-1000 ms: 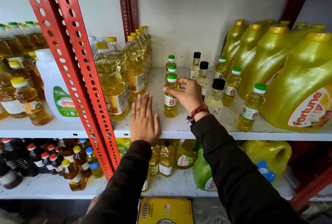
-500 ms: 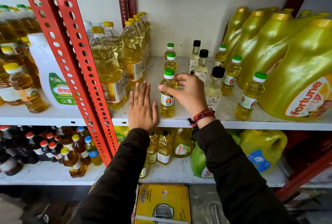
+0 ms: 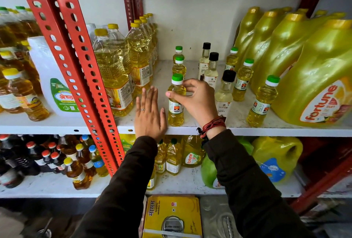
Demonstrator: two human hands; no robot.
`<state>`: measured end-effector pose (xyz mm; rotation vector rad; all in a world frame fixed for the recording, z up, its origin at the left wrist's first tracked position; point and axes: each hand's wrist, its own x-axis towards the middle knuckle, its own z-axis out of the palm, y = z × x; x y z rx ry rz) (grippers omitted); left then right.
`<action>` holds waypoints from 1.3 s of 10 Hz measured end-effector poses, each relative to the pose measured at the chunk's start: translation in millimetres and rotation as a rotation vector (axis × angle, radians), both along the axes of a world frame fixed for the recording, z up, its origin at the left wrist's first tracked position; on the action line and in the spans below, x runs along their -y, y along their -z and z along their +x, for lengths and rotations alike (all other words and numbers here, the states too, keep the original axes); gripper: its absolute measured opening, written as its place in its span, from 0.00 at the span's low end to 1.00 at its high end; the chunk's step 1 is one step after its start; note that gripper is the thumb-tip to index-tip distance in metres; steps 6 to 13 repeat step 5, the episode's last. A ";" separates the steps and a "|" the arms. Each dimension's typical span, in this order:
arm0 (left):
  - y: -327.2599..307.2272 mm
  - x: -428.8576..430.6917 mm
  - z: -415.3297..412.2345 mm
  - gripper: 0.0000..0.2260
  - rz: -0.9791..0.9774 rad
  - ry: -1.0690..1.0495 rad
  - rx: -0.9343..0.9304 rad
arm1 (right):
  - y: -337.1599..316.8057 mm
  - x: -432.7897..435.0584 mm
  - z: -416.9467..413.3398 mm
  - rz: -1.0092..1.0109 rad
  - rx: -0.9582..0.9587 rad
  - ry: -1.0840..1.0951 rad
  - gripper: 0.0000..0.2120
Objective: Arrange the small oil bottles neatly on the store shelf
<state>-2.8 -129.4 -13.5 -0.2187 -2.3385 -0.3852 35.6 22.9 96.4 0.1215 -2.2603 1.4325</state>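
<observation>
**Small bottle gripped at the shelf's front edge**

The left hand [image 3: 149, 112] lies flat, fingers spread little, on the white painted metal shelf [image 3: 247, 131]. Just beside it, the right hand [image 3: 198, 100] pinches the neck of a small green-capped clear plastic oil bottle [image 3: 176, 104] standing upright. Behind, two matching bottles line up; their labels are hidden. The big yellow jugs [image 3: 314, 77] are cut off at right.

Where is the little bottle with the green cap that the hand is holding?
The small green-capped bottle stands at the front edge of the white shelf, gripped by the right hand, with the flat left hand just beside it.
</observation>
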 end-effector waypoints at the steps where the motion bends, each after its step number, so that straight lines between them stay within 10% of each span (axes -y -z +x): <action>1: -1.4 -0.4 2.4 0.31 0.017 0.017 0.014 | 1.8 0.5 1.6 0.027 -0.009 0.015 0.23; 4: -31.2 2.9 16.1 0.27 0.417 0.173 -0.089 | -20.0 -12.5 16.4 0.117 -0.167 -0.057 0.27; 13: -65.3 -9.9 22.8 0.26 0.356 0.202 -0.215 | -36.7 -21.8 25.4 0.177 -0.358 0.040 0.22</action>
